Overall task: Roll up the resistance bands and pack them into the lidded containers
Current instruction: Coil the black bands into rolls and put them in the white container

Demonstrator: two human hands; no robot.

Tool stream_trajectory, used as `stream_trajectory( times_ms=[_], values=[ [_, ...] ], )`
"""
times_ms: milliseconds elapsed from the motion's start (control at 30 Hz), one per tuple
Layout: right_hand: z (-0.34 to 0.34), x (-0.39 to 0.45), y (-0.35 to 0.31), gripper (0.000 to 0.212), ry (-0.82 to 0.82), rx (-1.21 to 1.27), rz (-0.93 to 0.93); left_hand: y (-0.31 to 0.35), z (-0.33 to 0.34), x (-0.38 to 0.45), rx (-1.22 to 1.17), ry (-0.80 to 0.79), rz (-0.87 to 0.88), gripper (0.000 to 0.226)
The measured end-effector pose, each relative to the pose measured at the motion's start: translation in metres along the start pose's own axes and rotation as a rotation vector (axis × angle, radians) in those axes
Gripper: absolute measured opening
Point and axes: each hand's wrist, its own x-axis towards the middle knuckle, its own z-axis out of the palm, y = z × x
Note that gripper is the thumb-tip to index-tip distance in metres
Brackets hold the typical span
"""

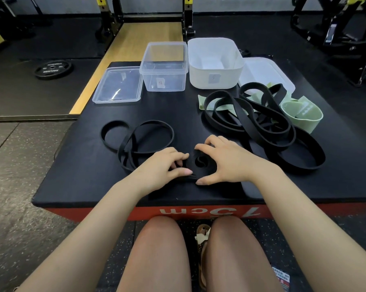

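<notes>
Knees and a sandalled foot (pixel 203 237) sit closest, tucked up against the red front edge of the black worktop (pixel 89 165). Just past that edge, both hands are on a wide black band roll (pixel 201 163), coiled flat with a small hole at its centre. Left hand (pixel 163 165) presses in from the left, its grip curled, with fingertips (pixel 185 171) touching the roll's edge and the loose tail that runs out from it. Right hand (pixel 224 163) cups the roll from the right, its grip arched over the top, the thumb down at the near side, clamped round the coil.

Left of the hands and a little farther, a thin black band (pixel 139 140) lies in loose loops, trailing toward the roll. Over on the right, a tangle of wide black bands (pixel 262 125) sprawls across the worktop, and pale green bands (pixel 302 114) show beneath and beside it, one standing up as a loop at the far right.

Along the far edge, a clear container (pixel 164 68) stands open, its clear lid (pixel 117 85) lying flat just to its left. Next to it on the right is a white container (pixel 214 64), also open, with a white lid (pixel 264 72) lying just beside it at right, partly under the bands. Both tubs carry a small label on the near wall; I can't read either.

Off to the far left, a black weight plate (pixel 53 69) lies on the floor.
</notes>
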Motion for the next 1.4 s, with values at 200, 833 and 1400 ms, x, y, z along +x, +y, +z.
stream_trajectory(
  times_ms=[200,833,1400],
  values=[
    [-0.001,0.005,0.009,0.09,-0.025,0.063,-0.026,-0.006,0.005,0.005,-0.22,0.046,-0.129,0.04],
    [-0.015,0.01,0.019,0.091,-0.203,0.086,-0.125,0.003,-0.001,0.001,0.14,0.016,-0.014,0.072],
    [0.019,-0.008,0.005,0.095,0.149,0.135,0.04,0.008,0.022,-0.007,0.183,0.177,-0.018,0.069]
  ],
)
